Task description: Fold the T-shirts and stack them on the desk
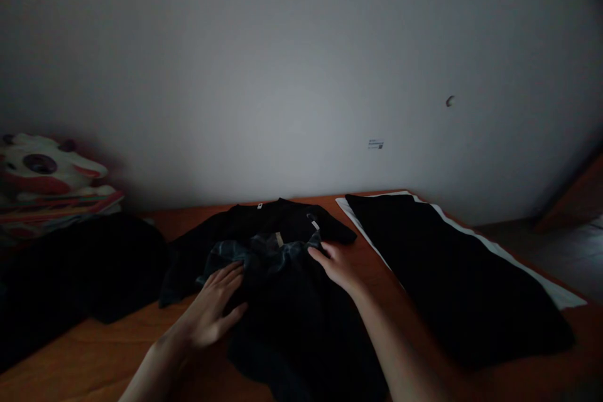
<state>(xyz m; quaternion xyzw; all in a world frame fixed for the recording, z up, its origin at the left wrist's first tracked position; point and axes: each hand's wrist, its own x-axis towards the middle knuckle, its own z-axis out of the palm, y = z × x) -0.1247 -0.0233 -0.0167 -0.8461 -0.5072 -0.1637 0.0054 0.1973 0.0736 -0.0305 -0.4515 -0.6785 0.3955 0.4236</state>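
A dark garment [301, 320] with a bluish checked upper edge lies on an orange-brown surface [141, 342], between the person's 2 hands, its lower part running to the bottom of the view. The left hand [213, 309] is spread palm down at the garment's left edge, the 4 fingers fairly straight and close together, the thumb well apart from them; it has no visible grip on the cloth. The right hand [333, 264] is at the upper right corner, partly closed, its thumb against the fabric; some fingers are hidden, so one cannot tell how firmly it grips. A pale tag [279, 239] shows at the checked edge, and a whitish label [315, 223] sits just above the right hand. Behind lies a black top [264, 218], partly covered by the garment. To the right, a black piece of clothing [447, 276] is laid over a white cloth [563, 295]. To the left are a heap of dark clothing [113, 264] and a plush toy [51, 166] near the grey wall [264, 75]
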